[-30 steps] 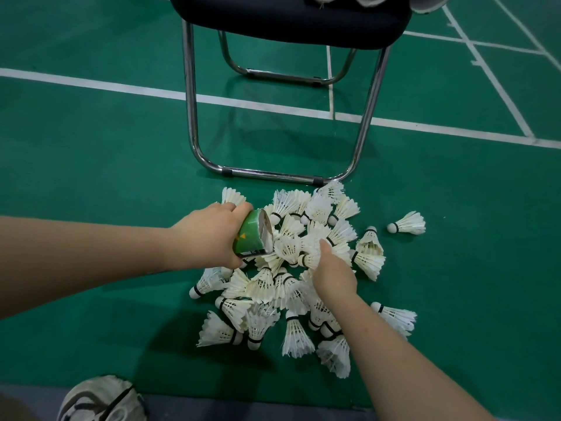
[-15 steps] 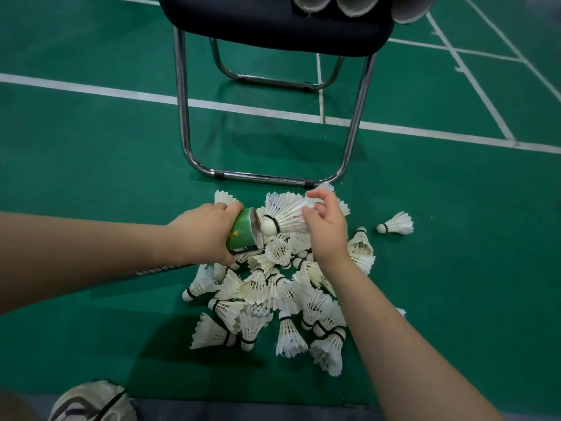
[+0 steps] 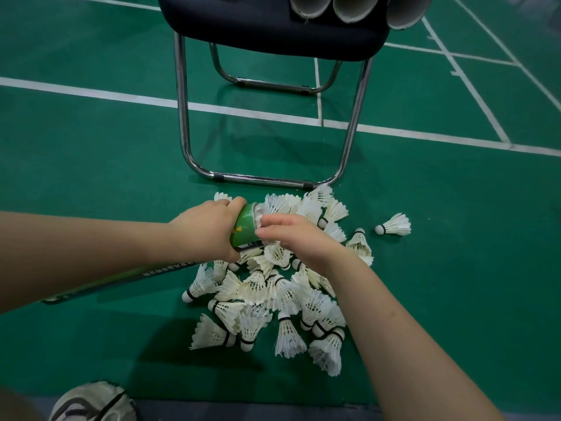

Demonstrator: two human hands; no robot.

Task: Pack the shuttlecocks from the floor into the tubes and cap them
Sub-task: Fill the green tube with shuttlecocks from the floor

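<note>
L hand: fingers + thumb wrapped round green shuttlecock tube just behind its open mouth. Tube lies at a low slant, mouth facing R, rest running back under L forearm toward lower L.
R hand: at tube mouth, fingers bent, tips on feather skirt of one shuttlecock sitting in the mouth. Motion blur; pinch vs. push: cannot tell.
Shuttlecock pile: white feather type, loose heap on green court floor, directly under and in front of both hands.
One stray shuttlecock lies apart, R of pile.
Folding chair, black seat, chrome legs, stands beyond pile; 3 open tube ends lie on seat.
Shoe at bottom L edge.
</note>
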